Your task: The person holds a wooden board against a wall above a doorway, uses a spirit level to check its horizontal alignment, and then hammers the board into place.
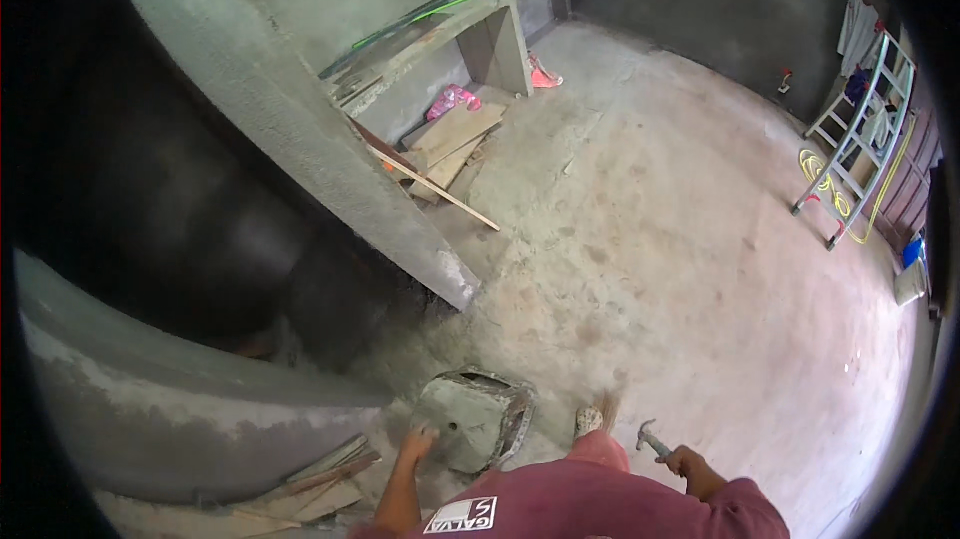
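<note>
A claw hammer (pixel 654 441) is in my right hand (pixel 684 461), its head up and away from my body, with my fingers wrapped round the handle. At the lower middle stands a worn grey stool (pixel 468 427), stained with cement and with a small round hole in its top. My left hand (pixel 422 439) is at the stool's left edge, fingers curled on it; the fingertips are hard to make out. One foot (pixel 588 422) shows just right of the stool.
Wooden boards (pixel 320 494) lie by the low wall at lower left. Further off, planks (pixel 455 144) and a long wooden strip (pixel 440 189) lean under a concrete counter (pixel 430 54). At right stand a metal ladder (pixel 870 139), a coiled yellow hose (pixel 822 179) and a bucket (pixel 910 284).
</note>
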Demonstrator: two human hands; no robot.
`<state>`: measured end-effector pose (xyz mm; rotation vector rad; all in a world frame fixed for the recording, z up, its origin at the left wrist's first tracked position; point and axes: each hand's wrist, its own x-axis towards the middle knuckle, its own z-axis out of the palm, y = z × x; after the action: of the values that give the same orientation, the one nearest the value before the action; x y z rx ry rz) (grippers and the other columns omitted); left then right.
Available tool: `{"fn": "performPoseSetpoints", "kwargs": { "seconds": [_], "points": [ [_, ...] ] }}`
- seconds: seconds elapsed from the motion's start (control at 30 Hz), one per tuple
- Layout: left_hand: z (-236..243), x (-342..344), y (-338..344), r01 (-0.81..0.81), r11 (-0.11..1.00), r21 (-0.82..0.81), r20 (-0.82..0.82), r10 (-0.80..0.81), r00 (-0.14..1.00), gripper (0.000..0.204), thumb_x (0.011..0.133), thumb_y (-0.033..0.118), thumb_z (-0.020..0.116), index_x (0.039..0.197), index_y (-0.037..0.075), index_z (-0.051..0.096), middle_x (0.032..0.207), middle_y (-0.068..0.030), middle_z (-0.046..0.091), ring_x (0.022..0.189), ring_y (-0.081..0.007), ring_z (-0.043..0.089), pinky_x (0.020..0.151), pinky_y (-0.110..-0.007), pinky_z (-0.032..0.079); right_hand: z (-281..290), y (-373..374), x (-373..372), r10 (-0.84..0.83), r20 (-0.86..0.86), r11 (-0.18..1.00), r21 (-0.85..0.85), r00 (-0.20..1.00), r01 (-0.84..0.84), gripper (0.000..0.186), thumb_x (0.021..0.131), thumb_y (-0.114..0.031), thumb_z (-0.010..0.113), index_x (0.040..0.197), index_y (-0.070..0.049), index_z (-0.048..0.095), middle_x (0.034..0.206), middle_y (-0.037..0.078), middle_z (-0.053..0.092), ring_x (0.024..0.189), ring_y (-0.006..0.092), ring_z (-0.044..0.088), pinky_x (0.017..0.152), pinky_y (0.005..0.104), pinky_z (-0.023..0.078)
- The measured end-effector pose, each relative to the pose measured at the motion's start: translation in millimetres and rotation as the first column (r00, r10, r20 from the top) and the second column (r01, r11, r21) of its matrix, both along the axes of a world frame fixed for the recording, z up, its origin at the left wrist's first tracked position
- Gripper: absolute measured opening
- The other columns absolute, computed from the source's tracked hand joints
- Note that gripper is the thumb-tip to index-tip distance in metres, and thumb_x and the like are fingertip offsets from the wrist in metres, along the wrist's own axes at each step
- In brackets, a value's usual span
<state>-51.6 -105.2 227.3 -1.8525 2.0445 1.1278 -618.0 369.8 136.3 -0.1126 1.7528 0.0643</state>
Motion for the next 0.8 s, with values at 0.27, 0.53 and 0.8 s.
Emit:
{"fn": "performPoseSetpoints", "kwargs": {
  "seconds": [0.27,0.53,0.8],
  "points": [
    [38,-224,-84,0.097,0.991,0.097,-0.177,-0.078,0.981,0.068,0.087,0.035,0.068,0.142,0.0,0.05,0.14,-0.0218,0.056,0.128,-0.0334,0.055,0.105,-0.037,0.043,40,71,-78,-0.169,-0.054,0.976,0.13,0.984,0.175,0.038,0.083,-0.047,0.075,0.08,-0.01,0.075,0.057,0.006,0.053,0.047,0.0187,0.048,0.049,0.0375,0.039],
    [-58,-272,-117,0.361,0.924,0.123,0.168,-0.378,0.91,0.054,0.088,0.036,0.061,0.126,-0.002,0.063,0.125,-0.0264,0.063,0.117,-0.0376,0.062,0.1,-0.042,0.049,55,-42,-157,-0.318,-0.113,0.945,0.045,0.941,0.325,0.017,0.085,-0.03,0.077,0.084,-0.014,0.076,0.052,0.001,0.045,0.042,0.0155,0.039,0.043,0.0351,0.033],
    [-151,-367,-334,0.547,0.822,0.158,0.149,-0.567,0.81,0.038,0.084,0.025,0.063,0.115,0.003,0.067,0.11,-0.0216,0.07,0.093,-0.0343,0.07,0.082,-0.045,0.055,94,-302,-268,-0.332,-0.144,0.943,-0.055,0.932,0.328,0.016,0.084,-0.029,0.077,0.082,-0.013,0.076,0.052,0.001,0.046,0.042,0.0155,0.039,0.043,0.0352,0.033]
  ]
}}
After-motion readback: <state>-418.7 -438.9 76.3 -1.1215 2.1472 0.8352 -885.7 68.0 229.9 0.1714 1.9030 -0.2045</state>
